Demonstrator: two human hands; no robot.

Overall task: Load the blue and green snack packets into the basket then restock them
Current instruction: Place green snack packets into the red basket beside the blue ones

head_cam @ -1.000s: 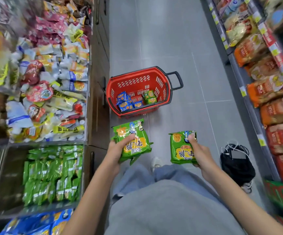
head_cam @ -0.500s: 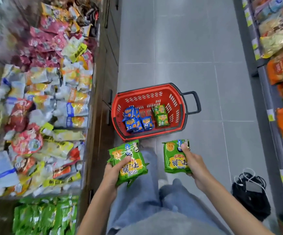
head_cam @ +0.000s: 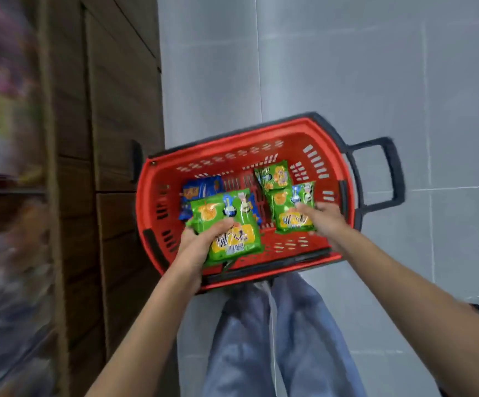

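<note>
Where grey tile floor [head_cam: 347, 67] meets wood cabinet [head_cam: 118, 124] on L, basket [head_cam: 150, 202] sits.

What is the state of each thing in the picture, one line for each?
left hand: holds the left green packet over the basket.
right hand: holds the right green packet over the basket.
basket: on the floor, partly filled.
blue packets: lying in the basket.
far green packet: lying in the basket.
</note>
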